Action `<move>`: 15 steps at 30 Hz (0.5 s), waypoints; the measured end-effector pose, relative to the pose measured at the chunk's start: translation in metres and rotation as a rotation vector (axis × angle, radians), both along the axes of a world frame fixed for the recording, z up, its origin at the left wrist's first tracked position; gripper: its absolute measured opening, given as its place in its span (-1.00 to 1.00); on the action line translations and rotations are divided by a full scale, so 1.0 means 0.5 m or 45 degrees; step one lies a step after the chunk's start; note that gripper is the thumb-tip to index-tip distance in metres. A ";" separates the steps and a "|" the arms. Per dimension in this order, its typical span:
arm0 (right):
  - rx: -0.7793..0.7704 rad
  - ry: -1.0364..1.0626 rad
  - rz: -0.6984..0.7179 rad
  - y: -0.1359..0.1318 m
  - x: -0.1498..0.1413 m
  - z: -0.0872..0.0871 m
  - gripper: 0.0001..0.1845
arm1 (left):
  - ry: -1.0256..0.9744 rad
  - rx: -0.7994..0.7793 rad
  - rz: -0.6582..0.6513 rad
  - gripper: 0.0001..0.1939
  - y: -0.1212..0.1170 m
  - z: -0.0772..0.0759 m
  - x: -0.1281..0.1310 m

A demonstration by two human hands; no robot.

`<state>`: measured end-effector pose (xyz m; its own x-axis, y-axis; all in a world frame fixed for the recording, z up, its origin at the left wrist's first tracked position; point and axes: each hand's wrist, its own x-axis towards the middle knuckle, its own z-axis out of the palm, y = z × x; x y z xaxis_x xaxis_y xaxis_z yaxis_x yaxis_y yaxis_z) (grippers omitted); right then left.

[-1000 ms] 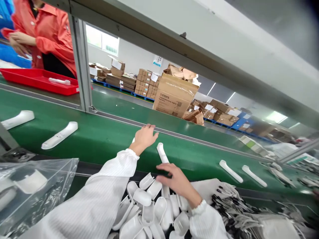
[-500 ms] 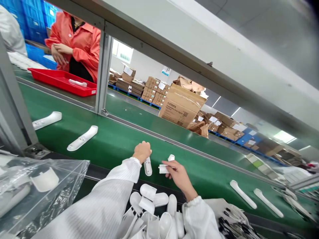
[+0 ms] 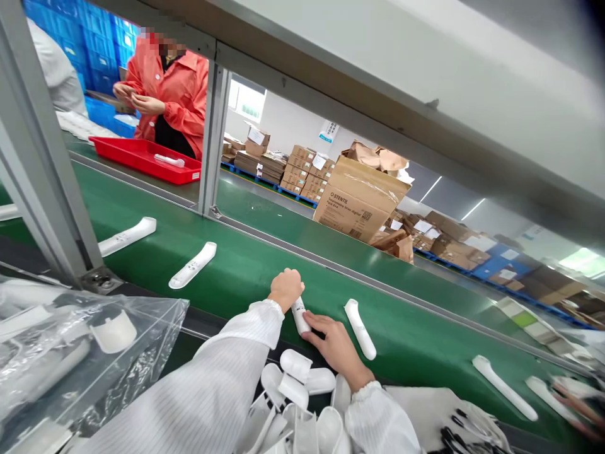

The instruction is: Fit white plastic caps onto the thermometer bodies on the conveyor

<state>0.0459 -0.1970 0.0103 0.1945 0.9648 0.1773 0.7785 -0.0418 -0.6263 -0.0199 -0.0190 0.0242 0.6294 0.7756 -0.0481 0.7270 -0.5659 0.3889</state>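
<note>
My left hand (image 3: 286, 289), fingers curled closed, grips the upper end of a white curved plastic housing (image 3: 299, 313) on the green conveyor belt (image 3: 246, 271). At the housing's lower end, my right hand (image 3: 334, 343) has its thumb and fingers closed around the tip. The small white cover that it held earlier cannot be made out separately now; the fingers partly hide that end. Just right of my hands lies another white housing (image 3: 362, 331). Below them, a heap of loose white plastic covers (image 3: 295, 364) sits close to my sleeves.
More housings lie along the belt, one (image 3: 193, 265) to the left and one (image 3: 505, 388) to the right. A co-worker's blurred hand (image 3: 579, 407) reaches in at the right edge. A metal post (image 3: 51, 145) and a plastic bag of parts (image 3: 94, 353) stand left.
My right hand has moved left with the small white cover to the housing in my left hand. The view has shifted. A co-worker's hand has appeared at the right.
</note>
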 end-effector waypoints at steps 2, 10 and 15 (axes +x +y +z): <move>-0.053 -0.031 -0.025 0.002 0.007 0.000 -0.58 | 0.038 0.015 -0.098 -0.64 -0.002 0.009 -0.002; 0.253 -0.175 -0.126 -0.019 -0.008 0.004 -0.65 | -0.144 -0.015 0.000 -0.49 0.014 0.021 -0.031; 0.022 0.081 0.358 -0.027 -0.086 0.028 -0.69 | -0.297 0.323 0.224 -0.66 0.048 0.013 -0.067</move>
<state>0.0030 -0.2105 0.0242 -0.0693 0.9794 0.1899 0.7171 0.1812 -0.6730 -0.0534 0.0049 0.0309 0.4567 0.8417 0.2879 0.7301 -0.5396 0.4192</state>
